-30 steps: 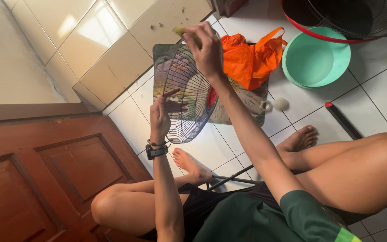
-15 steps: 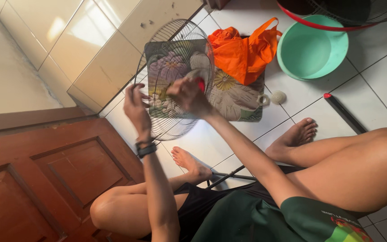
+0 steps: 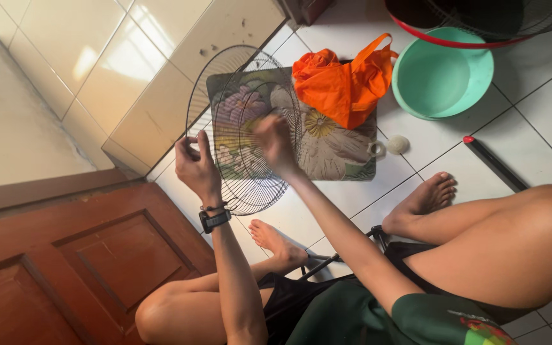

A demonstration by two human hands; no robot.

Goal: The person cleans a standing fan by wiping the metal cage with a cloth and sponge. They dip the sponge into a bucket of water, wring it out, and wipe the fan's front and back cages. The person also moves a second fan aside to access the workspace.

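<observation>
Left hand [image 3: 196, 163] grips the rim of the round black wire fan guard [image 3: 244, 128], fingers curled around its edge, holding it upright above the flowered floor mat [image 3: 340, 150]. Right hand [image 3: 275, 142] presses on the wires, blurred, so its grip can't be told; the orange plastic bag [image 3: 343, 80] lies on the mat just beyond.

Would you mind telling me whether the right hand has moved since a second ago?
Yes. The right hand has come down from the top rim of the wire fan guard to its middle, now level with the floral cushion rather than above it.
</observation>
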